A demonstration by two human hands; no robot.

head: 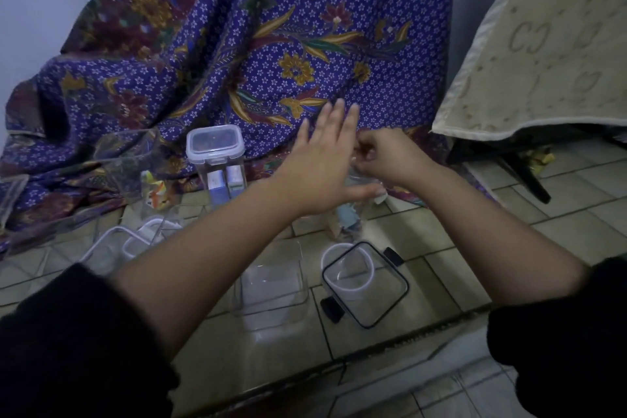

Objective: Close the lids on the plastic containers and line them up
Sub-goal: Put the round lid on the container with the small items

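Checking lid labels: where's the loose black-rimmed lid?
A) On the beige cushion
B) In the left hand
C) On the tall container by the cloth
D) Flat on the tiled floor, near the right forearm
D: the black-rimmed lid lies flat on the tiled floor, beside an open clear container; the tall container carries a white-rimmed lid instead.

At twelve o'clock the draped cloth (271, 44) is purple, dotted with small white flowers, with big gold and maroon blossoms. At two o'clock hangs a cream cloth (543, 44) with a faint tan pattern. My sleeves (68, 349) are black. The closed container (217, 159) has a pale lid; the loose lid (364, 283) at five o'clock is black-rimmed. The floor tiles (576, 207) are pale grey-beige.
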